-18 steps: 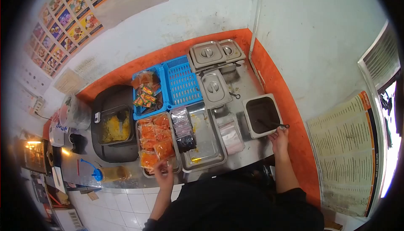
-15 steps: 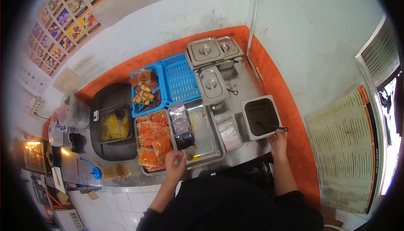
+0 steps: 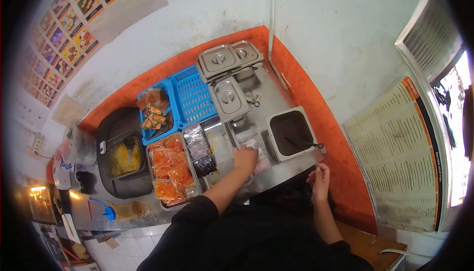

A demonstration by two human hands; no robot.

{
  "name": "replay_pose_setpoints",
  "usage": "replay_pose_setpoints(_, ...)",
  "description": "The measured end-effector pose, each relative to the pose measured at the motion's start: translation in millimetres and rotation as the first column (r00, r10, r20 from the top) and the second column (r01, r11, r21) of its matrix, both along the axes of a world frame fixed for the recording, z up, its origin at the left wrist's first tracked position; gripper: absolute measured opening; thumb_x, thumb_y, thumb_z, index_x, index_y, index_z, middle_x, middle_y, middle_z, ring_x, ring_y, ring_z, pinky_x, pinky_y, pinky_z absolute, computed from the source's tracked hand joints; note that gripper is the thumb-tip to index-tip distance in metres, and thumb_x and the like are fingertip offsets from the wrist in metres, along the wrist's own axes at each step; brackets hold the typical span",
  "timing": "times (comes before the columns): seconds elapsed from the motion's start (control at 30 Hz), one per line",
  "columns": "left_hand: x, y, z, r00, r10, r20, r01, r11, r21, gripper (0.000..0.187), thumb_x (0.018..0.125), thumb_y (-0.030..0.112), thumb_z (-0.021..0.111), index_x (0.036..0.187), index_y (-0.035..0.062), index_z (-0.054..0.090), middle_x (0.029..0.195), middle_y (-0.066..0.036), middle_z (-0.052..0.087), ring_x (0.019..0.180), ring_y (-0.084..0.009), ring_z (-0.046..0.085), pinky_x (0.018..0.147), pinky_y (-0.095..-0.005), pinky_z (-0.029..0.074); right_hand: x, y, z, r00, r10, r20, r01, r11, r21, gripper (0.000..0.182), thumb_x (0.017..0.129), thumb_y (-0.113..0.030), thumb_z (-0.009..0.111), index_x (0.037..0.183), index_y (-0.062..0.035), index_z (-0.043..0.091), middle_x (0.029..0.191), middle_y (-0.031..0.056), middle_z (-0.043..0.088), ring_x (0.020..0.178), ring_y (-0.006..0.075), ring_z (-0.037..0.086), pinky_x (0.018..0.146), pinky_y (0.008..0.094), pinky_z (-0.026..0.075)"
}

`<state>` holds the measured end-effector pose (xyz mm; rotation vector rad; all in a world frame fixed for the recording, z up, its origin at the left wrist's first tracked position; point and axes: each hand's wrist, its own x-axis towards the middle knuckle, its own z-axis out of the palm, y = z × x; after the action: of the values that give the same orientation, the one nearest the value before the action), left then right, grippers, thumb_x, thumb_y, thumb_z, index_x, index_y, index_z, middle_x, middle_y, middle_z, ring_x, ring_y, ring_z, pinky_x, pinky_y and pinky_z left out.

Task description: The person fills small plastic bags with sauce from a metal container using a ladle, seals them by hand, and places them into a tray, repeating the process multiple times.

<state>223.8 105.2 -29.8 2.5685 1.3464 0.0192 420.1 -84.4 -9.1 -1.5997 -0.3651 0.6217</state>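
My left hand (image 3: 245,158) reaches over the stack of clear plastic bags (image 3: 258,151), fingertips at the bags, fingers bent; what they pinch is too small to make out. My right hand (image 3: 320,177) is off the counter's front edge, below a deep steel pan (image 3: 291,133) of dark sauce; its fingers are partly curled and nothing shows in it. A ladle handle (image 3: 310,144) rests over that pan's rim. Left of my left hand, a tray holds orange-filled bags (image 3: 170,167), beside dark packets (image 3: 204,165) on a steel tray (image 3: 217,140).
Blue baskets (image 3: 193,95) and lidded steel pans (image 3: 228,97) stand behind. At left are a black-rimmed tub with yellow food (image 3: 124,158), a blue-capped bottle (image 3: 126,211) and a clear bin (image 3: 79,145). An orange-banded wall (image 3: 316,103) encloses the counter.
My left hand has moved right, from the orange bags to the clear bags. My right hand has let go of the ladle handle and dropped down off the pan. The view has shifted.
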Motion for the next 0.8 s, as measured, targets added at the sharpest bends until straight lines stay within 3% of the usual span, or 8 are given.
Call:
replay_pose_setpoints(0.17,-17.9,-6.6,57.1,0.969,0.043,0.244,-0.067,0.994,0.091,0.008,0.075,0.019,0.056,0.077,0.012,0.059,0.078,-0.001,0.06,0.081,-0.0203,0.054,0.07,-0.0394,0.034,-25.8,-6.5,33.2,0.75,0.649,0.129,-0.59,0.744,-0.314,0.023,0.087,-0.022,0.05,0.101,-0.003,0.051,0.067,0.0015,0.052,0.06,0.0077,0.049,0.056,0.0213,0.041)
replay_pose_setpoints(0.27,-35.3,-20.8,74.3,0.903,0.137,0.407,-0.124,0.991,-0.057,0.006,0.075,0.014,0.057,0.079,0.0095,0.057,0.077,-0.004,0.059,0.072,-0.0238,0.054,0.064,-0.0376,0.036,-72.5,31.6,57.8,0.738,0.631,0.238,-0.624,0.773,-0.113,0.022,0.084,-0.02,0.055,0.096,-0.0011,0.056,0.075,0.0038,0.057,0.066,0.0086,0.053,0.061,0.0214,0.043)
replay_pose_setpoints(0.33,-45.6,-38.2,94.4,0.625,0.171,0.762,-0.14,0.984,-0.107,0.006,0.077,0.011,0.059,0.08,0.0073,0.056,0.073,-0.005,0.057,0.063,-0.0173,0.051,0.054,-0.0293,0.036,-96.3,58.6,59.9,0.749,0.549,0.371,-0.556,0.825,-0.097,0.02,0.084,-0.018,0.056,0.092,-0.0005,0.058,0.076,0.0043,0.058,0.067,0.0089,0.053,0.063,0.0215,0.043)
replay_pose_setpoints(0.43,-50.9,-59.6,113.9,0.413,0.451,0.791,-0.129,0.889,-0.44,0.006,0.079,0.011,0.059,0.08,0.0062,0.056,0.068,-0.004,0.055,0.061,-0.0083,0.047,0.048,-0.0221,0.033,-108.2,75.2,61.0,0.708,0.63,0.319,-0.657,0.753,-0.029,0.016,0.082,-0.016,0.058,0.086,-0.0007,0.06,0.075,0.0037,0.058,0.067,0.0089,0.053,0.063,0.0218,0.044)
replay_pose_setpoints(0.53,-57.2,-64.5,110.7,0.374,0.434,0.82,-0.182,0.901,-0.394,0.009,0.079,0.012,0.062,0.076,0.0053,0.056,0.066,-0.001,0.054,0.061,-0.0021,0.044,0.047,-0.0184,0.032,-110.0,72.9,64.8,0.679,0.668,0.303,-0.666,0.735,-0.129,0.012,0.079,-0.012,0.061,0.084,-0.0008,0.059,0.074,0.0025,0.059,0.064,0.0084,0.053,0.062,0.0217,0.044)
replay_pose_setpoints(0.67,-77.6,-71.1,113.3,0.504,0.455,0.734,-0.128,0.88,-0.458,0.014,0.078,0.017,0.064,0.078,0.0049,0.057,0.065,-0.004,0.056,0.056,-0.0063,0.048,0.048,-0.0217,0.037,-106.9,65.7,70.0,0.6,0.683,0.416,-0.659,0.717,-0.227,0.011,0.074,-0.01,0.065,0.075,-0.0005,0.058,0.069,0.0031,0.057,0.061,0.0078,0.051,0.056,0.0221,0.042)
replay_pose_setpoints(0.73,-79.3,-78.1,124.2,0.768,0.156,0.622,0.121,0.917,-0.38,0.02,0.077,0.023,0.064,0.084,0.0048,0.06,0.064,-0.009,0.058,0.056,-0.0119,0.053,0.05,-0.0256,0.041,-112.3,60.1,90.6,0.543,0.727,0.42,-0.685,0.673,-0.278,0.012,0.073,-0.009,0.066,0.072,-0.0004,0.057,0.067,0.004,0.057,0.06,0.0076,0.05,0.055,0.0226,0.041)
replay_pose_setpoints(0.8,-83.9,-75.8,115.8,0.769,0.131,0.626,0.192,0.886,-0.422,0.021,0.078,0.024,0.063,0.087,0.0054,0.06,0.066,-0.01,0.058,0.057,-0.0147,0.054,0.052,-0.0274,0.042,-120.2,60.3,119.1,0.513,0.785,0.347,-0.783,0.594,-0.186,0.017,0.07,-0.01,0.067,0.066,-0.0009,0.054,0.064,0.0047,0.055,0.059,0.0078,0.049,0.053,0.0235,0.04)
